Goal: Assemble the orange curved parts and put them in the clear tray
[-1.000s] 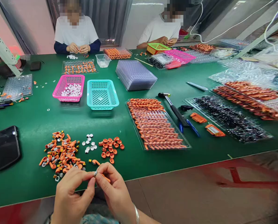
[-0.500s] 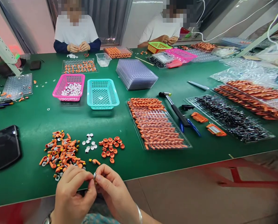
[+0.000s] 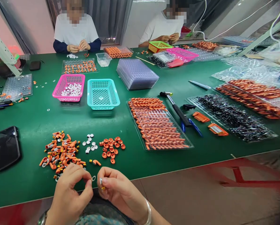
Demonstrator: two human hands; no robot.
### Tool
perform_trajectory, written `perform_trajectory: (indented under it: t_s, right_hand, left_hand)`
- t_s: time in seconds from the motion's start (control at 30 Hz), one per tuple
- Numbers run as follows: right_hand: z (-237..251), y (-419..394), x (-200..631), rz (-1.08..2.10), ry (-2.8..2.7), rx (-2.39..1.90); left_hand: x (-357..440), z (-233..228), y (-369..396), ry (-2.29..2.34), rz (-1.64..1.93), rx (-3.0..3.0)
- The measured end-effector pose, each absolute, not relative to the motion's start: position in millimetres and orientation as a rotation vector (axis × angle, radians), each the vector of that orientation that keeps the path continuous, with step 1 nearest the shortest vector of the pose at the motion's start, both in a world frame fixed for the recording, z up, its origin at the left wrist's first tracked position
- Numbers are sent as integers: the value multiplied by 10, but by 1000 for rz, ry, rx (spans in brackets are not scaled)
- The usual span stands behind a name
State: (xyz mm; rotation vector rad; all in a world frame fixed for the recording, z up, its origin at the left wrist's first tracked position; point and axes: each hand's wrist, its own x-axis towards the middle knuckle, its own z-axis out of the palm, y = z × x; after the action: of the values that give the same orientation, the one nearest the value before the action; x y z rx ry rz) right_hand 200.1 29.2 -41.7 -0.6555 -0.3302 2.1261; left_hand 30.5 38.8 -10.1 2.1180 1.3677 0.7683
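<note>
At the table's near edge, my left hand [image 3: 74,187] pinches a small white ring [image 3: 94,178] between thumb and forefinger. Just right of it, my right hand [image 3: 121,190] is closed on a small earbud part [image 3: 102,188]; a silvery face and a yellow bit show, and the rest is hidden by the fingers. Beyond my left hand lies a pile of orange earbud stems [image 3: 63,153] with yellow ends. Several white round caps [image 3: 93,146] and orange earbud shells [image 3: 109,145] lie beside it. One single orange stem [image 3: 97,162] rests just above my hands.
A phone [image 3: 7,148] lies at left. Pink [image 3: 56,90] and turquoise [image 3: 103,107] baskets stand mid-table. To the right are a tray of orange parts [image 3: 158,128], a hammer [image 3: 177,109] and a tray of black wired parts [image 3: 233,115]. Two people [image 3: 76,31] sit opposite.
My hands have moved apart. The white ring has come away from the part in my right hand and now sits in my left fingertips.
</note>
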Motion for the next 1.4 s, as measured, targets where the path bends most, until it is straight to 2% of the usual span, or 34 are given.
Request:
perform_trajectory:
  t_s: [0.17,0.43,0.67,0.87,1.0,1.17,1.3,1.4]
  right_hand:
    - [-434,310,2173,1903,-518,-703]
    - [-455,305,2269,1688,-868,-836]
    - [-448,286,2311,1603,-1104,-1102]
    - [-452,303,2228,1607,-1110,-1089]
    - [-443,284,2162,1584,-1085,-1067]
    - [-439,267,2132,1362,-1283,-1151]
    - [-419,258,2142,1107,-1465,-1183]
    - [-391,243,2143,1030,-1518,-1163]
  left_hand:
    - [160,-203,635,1450,505,2407]
    - [243,-318,1124,1432,465,2502]
    - [253,-310,1111,1427,529,2472]
    - [242,-211,936,1480,721,2291]
    - [336,-79,706,1274,684,1951]
    - [377,-109,489,1176,671,1465]
    - [376,-123,422,1187,692,1408]
    - [398,-73,412,1212,726,1422]
